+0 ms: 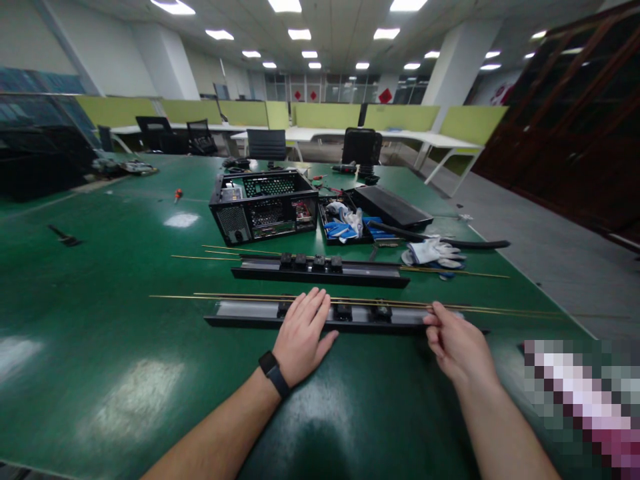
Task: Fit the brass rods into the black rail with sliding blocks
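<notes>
A long black channel (240,311) with a pale inner strip and several small black blocks lies crosswise before me. Thin brass-coloured rods (210,296) run along its top and stick out past both ends. My left hand (303,333), with a dark band on the wrist, rests across the channel and rods, its fingers stretched out and covering part of them. Near the channel's right end, my right hand (457,337) pinches a brass rod between thumb and fingertips. Just behind lies a second black channel (320,275), with similar blocks and rods.
An opened black computer case (265,207) stands on the green table (125,280). To its right are a tray with blue-and-white gloves (345,223), a black panel (390,205), a black tube (450,241) and a white glove (433,252). A small orange object (178,194) lies left.
</notes>
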A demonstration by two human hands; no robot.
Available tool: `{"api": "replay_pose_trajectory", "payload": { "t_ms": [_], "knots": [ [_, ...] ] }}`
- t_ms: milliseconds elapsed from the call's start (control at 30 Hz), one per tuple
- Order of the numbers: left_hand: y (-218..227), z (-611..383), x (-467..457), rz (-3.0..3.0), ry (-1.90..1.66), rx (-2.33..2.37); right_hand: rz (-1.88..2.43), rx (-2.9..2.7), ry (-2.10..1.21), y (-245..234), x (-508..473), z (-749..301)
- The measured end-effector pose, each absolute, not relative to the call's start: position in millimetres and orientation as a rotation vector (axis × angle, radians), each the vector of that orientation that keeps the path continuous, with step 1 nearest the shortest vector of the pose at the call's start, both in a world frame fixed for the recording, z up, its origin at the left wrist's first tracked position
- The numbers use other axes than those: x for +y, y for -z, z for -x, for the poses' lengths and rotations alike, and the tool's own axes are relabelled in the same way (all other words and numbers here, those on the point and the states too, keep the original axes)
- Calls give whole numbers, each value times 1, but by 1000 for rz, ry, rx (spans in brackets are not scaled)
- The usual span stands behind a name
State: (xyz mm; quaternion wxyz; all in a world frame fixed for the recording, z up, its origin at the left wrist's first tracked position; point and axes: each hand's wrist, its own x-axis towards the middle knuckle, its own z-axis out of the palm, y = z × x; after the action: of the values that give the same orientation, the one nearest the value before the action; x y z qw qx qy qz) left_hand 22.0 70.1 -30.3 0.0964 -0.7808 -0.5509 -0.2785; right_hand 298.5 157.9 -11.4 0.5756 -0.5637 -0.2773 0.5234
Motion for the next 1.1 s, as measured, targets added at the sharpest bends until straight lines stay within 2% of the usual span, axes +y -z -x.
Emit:
{"api": "replay_pose_trajectory", "payload": {
  "t_ms": [233, 433, 733, 933, 1100],
  "knots": [
    [30, -22, 70, 2318, 840, -1632, 1326, -751, -1350, 12, 153, -288],
    [31, -21, 69, 2324, 852, -1638, 1330, -631, -1232, 12, 159, -299],
    [30, -21, 69, 2319, 823, -1637, 1347, -757, -1290, 15, 155, -292],
    [30, -21, 70, 2311, 852, -1636, 1371, -612, -1183, 10, 160, -304],
    [31, -21, 70, 2315, 846, -1639, 1377, -720, -1266, 14, 156, -296]
  ]
}}
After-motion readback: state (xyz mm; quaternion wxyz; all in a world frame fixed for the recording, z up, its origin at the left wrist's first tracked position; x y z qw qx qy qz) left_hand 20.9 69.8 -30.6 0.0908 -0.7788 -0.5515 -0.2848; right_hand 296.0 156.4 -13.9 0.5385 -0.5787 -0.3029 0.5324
